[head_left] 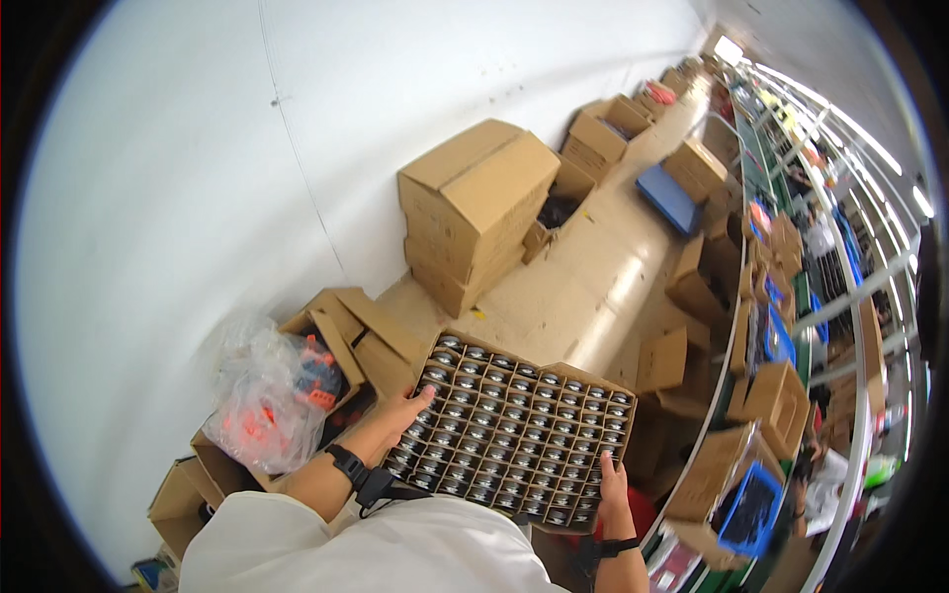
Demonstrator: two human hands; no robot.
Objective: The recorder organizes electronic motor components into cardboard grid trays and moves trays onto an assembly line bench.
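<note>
Cardboard tray with a grid divider full of small dark metal-topped cylinders (514, 435) carried level in front of the body above the floor, one hand per side so cells stay upright. Left hand (407, 407): grip wrapped on the left edge, thumb on top. Right hand (613, 484): fingers clamped on the right rim. Stacked brown corrugated cartons (474, 212) against the white wall; crinkled clear plastic bag of orange parts (262, 400) in an open box

Floor aisle (593, 287) open ahead (stacked cartons (474, 212) left, boxes (707, 287) right).
</note>
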